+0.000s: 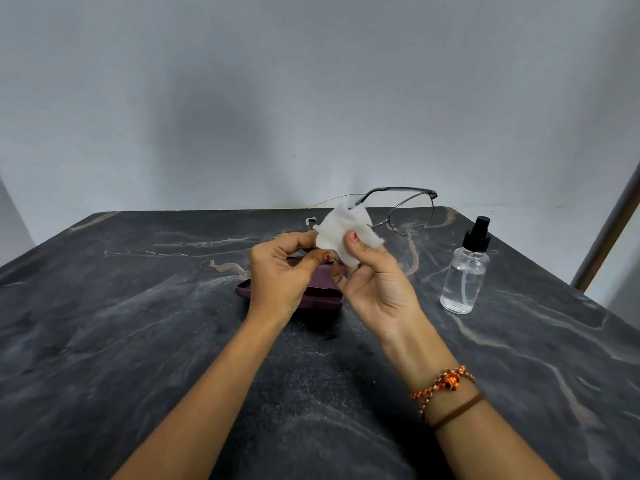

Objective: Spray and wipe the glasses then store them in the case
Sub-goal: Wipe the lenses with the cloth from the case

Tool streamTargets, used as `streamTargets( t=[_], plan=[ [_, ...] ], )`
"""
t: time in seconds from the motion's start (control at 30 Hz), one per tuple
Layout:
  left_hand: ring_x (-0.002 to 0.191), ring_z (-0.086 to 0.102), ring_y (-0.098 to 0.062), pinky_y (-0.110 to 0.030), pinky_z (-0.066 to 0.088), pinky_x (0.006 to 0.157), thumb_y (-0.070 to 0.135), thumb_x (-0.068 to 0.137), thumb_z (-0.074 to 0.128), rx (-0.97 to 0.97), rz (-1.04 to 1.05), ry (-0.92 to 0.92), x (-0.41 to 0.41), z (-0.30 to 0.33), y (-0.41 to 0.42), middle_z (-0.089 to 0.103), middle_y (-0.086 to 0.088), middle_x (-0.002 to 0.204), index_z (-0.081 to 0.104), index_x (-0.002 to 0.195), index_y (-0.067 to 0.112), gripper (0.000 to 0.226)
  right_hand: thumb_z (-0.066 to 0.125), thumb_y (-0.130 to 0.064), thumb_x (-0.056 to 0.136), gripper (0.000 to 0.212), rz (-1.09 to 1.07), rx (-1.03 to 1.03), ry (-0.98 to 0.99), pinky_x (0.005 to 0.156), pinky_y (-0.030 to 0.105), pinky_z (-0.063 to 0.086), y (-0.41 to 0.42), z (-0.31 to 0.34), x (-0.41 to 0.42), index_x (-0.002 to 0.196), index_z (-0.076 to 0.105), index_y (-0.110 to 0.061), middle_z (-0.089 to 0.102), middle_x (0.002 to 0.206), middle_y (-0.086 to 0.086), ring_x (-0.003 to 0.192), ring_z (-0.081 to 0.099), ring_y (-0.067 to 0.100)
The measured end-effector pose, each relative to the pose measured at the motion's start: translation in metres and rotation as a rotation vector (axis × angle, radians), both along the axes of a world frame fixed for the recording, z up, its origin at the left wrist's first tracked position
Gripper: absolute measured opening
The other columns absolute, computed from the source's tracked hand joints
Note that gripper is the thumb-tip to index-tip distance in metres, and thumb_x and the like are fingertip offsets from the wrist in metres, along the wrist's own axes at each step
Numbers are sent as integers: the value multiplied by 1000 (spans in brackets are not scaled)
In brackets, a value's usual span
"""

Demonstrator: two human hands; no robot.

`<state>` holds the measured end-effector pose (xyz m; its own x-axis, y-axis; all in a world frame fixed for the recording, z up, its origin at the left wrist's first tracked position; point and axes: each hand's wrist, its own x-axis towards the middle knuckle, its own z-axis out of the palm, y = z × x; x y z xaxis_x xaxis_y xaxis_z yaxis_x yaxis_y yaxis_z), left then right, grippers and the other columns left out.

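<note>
Thin dark-framed glasses (412,211) are held up above the table's middle, one lens bare on the right, the other covered by a white wipe (341,230). My right hand (374,282) pinches the wipe around that covered lens with thumb and fingers. My left hand (284,271) grips the glasses at the left side, just under the wipe; a temple arm sticks out behind. The maroon glasses case (323,296) lies on the table under both hands, mostly hidden. A clear spray bottle (465,271) with a black pump top stands to the right.
The dark marbled table (138,323) runs to a plain grey wall at the back. A slanted metal bar (609,230) rises beyond the table's right edge. My right wrist wears an orange beaded bracelet (446,382).
</note>
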<state>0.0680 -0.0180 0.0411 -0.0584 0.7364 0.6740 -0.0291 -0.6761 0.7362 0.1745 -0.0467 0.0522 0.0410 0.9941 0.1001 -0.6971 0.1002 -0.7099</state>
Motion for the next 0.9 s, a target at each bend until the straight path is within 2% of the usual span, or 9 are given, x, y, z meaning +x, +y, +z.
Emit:
streamTargets(
  t=[0.17,0.27,0.37,0.43,0.5,0.6,0.67,0.73,0.9],
  plan=[
    [67,62,6,-11,50,68,-5,65,71,15,43,22,-3,2,1,65,11,74,66,84,19,31,63,-18,69,25,-31,1,-161,60,20,37,0,-1,1,94,62,-17,63,86,-1,71,57,7],
    [66,62,6,-10,50,67,-4,64,72,32,57,51,-3,1,3,64,11,71,66,77,25,32,61,-19,78,13,-78,-4,-278,58,20,35,1,-2,3,90,64,-17,64,80,-1,70,54,8],
    [64,61,7,-8,48,65,-5,64,72,39,59,53,-3,1,4,64,10,69,65,74,25,32,64,-21,77,13,-126,23,-381,55,19,35,2,-1,6,86,67,-14,67,75,2,68,54,11],
    [65,62,7,-9,49,65,-3,64,73,45,57,61,-2,0,4,64,10,70,66,78,22,29,64,-15,76,13,-115,51,-349,56,17,48,2,-1,7,87,68,-11,72,72,0,65,64,8],
    [66,62,6,-10,50,66,-2,64,73,52,55,63,-2,0,5,65,10,72,66,83,19,29,64,-8,72,17,-79,58,-242,64,17,55,2,-1,7,89,68,-8,74,74,0,68,68,8],
    [68,63,6,-10,50,67,-3,64,72,66,44,41,-3,0,6,65,11,72,66,85,17,29,61,-2,73,17,-56,38,-87,62,17,56,2,0,5,89,65,-3,73,72,3,66,68,10],
    [69,63,4,-10,50,69,-4,64,72,77,24,33,-3,0,6,65,7,73,67,83,15,28,62,-9,72,17,-79,39,-28,57,18,55,1,2,3,88,64,-3,71,67,1,61,67,9],
    [71,63,1,-13,51,71,-2,62,73,90,13,52,-1,-1,4,65,5,72,67,83,13,26,64,-16,67,26,-118,47,-36,61,20,55,0,2,2,90,64,-3,71,68,1,62,67,10],
    [63,63,1,-14,51,64,-2,62,73,77,5,19,-2,-4,6,66,17,61,68,81,11,23,62,4,74,19,-118,66,-59,59,18,55,0,0,-2,93,64,-1,72,74,3,65,68,10]
  ],
)
